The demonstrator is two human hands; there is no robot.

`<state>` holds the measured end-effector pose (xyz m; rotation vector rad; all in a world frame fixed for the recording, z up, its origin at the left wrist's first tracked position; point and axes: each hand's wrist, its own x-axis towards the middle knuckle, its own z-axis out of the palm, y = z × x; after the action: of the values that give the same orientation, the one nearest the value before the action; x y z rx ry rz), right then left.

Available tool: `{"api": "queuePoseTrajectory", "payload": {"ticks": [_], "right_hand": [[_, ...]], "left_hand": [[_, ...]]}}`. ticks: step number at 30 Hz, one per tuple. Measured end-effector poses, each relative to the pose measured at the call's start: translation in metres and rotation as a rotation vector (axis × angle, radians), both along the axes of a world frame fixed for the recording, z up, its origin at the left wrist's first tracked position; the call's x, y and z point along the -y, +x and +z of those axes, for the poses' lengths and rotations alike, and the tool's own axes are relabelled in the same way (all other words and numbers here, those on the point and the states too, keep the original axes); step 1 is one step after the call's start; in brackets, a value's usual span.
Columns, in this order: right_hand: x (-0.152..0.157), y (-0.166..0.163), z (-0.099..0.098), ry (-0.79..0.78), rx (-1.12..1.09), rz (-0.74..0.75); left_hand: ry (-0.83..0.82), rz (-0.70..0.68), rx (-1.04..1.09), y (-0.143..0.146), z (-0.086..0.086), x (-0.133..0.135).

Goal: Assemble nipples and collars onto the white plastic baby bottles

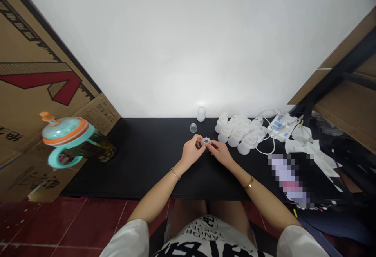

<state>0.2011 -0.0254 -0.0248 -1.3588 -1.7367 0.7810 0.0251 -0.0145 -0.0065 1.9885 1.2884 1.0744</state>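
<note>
Between both hands is a small whitish ring [206, 141], which looks like a baby bottle's collar. My left hand [193, 149] pinches its left side, and my right hand [219, 150] has its fingers closed on the right side. Whether a nipple sits in the ring is too small to tell. Just beyond my left hand, a clear dome cap [193, 127] rests on the black table. A white baby bottle without a dome cap [201, 114] stands upright by the wall. To the right of my right hand, several capped baby bottles [235, 136] stand close together.
A large tumbler [69, 137] with a turquoise handle stands on the left, beside cardboard boxes [35, 88]. On the right are a white cable [274, 145], crumpled tissues [302, 145] and a dark flat item [315, 177]. The black table [141, 167] meets a white wall [188, 45].
</note>
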Motion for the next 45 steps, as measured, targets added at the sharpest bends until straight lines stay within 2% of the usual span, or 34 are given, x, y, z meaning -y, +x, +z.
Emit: {"api": "queuePoseTrajectory", "payload": {"ticks": [13,37,45], "right_hand": [[0.0039,-0.0018,0.0091,0.029,0.026,-0.018],[0.0053,-0.0004,0.0054,0.046,0.098,-0.013],[0.0063,-0.0003,0.0059,0.032,0.063,-0.007]], "left_hand": [[0.010,0.005,0.034,0.0006,-0.0031,-0.0011],[-0.068,0.022,0.002,0.0012,0.0046,0.0032],[-0.053,0.016,-0.004,0.0007,0.0054,0.0051]]}}
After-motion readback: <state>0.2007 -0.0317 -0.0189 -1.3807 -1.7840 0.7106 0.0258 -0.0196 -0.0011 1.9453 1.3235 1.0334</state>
